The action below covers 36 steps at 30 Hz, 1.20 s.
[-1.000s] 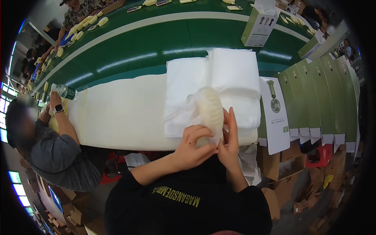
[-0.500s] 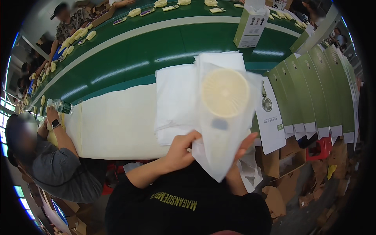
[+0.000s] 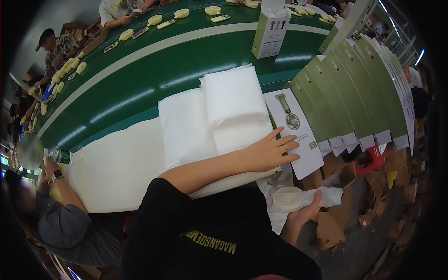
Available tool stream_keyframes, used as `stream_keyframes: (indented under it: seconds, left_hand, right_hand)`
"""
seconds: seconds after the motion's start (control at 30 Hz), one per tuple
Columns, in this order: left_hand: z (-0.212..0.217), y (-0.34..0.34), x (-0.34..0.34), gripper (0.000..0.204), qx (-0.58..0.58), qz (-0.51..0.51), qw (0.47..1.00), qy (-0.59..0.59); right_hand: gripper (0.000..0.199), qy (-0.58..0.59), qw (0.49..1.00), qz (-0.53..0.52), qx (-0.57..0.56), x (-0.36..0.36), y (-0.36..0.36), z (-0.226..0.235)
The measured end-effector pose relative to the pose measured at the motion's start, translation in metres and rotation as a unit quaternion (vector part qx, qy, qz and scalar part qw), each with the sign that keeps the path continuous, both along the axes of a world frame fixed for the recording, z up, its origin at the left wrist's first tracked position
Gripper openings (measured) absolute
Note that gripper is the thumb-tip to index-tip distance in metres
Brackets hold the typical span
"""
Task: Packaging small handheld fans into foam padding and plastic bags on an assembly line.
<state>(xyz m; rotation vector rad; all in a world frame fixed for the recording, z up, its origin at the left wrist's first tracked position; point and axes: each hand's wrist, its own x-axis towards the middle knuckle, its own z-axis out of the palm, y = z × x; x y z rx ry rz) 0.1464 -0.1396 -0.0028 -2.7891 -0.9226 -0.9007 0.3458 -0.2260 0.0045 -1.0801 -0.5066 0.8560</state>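
My left arm stretches across to the right, and my left hand (image 3: 267, 153) is open with its fingers spread. Its fingertips lie over the left edge of a white printed flat box (image 3: 305, 147) bearing a picture of a fan; whether they touch it I cannot tell. Lower right, my right hand (image 3: 302, 215) is closed around a cream handheld fan in a translucent white bag (image 3: 298, 199), held on its side off the table's front edge. Beside my left forearm lies a stack of white bags or sheets (image 3: 235, 105).
Green flat boxes (image 3: 347, 100) stand in an overlapping row at right. Beyond the padded white table (image 3: 116, 163) runs a green conveyor (image 3: 154, 70) with cream fans and an upright box (image 3: 272, 30). A co-worker (image 3: 70, 224) sits at left by a bottle (image 3: 61, 155). Cartons and a red stool (image 3: 371, 161) are lower right.
The bagged fan has moved from above the white stack down to the right, now in my right hand alone. My left hand has let go and reached right to the printed box. The view has shifted.
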Motion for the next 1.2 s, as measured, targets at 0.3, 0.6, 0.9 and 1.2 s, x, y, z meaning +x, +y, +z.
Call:
stream_keyframes:
  seconds: [0.3,0.6,0.9,1.2]
  left_hand:
    - [0.012,0.013,0.01,0.049,0.071,0.071,0.994,-0.03]
    - [0.07,0.002,-0.022,0.067,-0.003,0.073,0.965,-0.251]
    - [0.157,-0.004,-0.09,0.067,-0.06,0.076,0.881,-0.463]
    - [0.081,0.116,-0.23,0.072,-0.081,0.167,0.799,-0.572]
  right_hand:
    - [0.055,0.088,0.919,0.373,0.098,-0.018,-0.011,-0.007]
    - [0.052,0.045,0.877,0.223,0.424,-0.025,0.058,0.117]
    - [0.049,-0.538,0.733,-0.022,0.416,-0.085,0.095,0.122]
    - [0.041,-0.653,0.713,0.217,0.135,-0.095,0.097,-0.039]
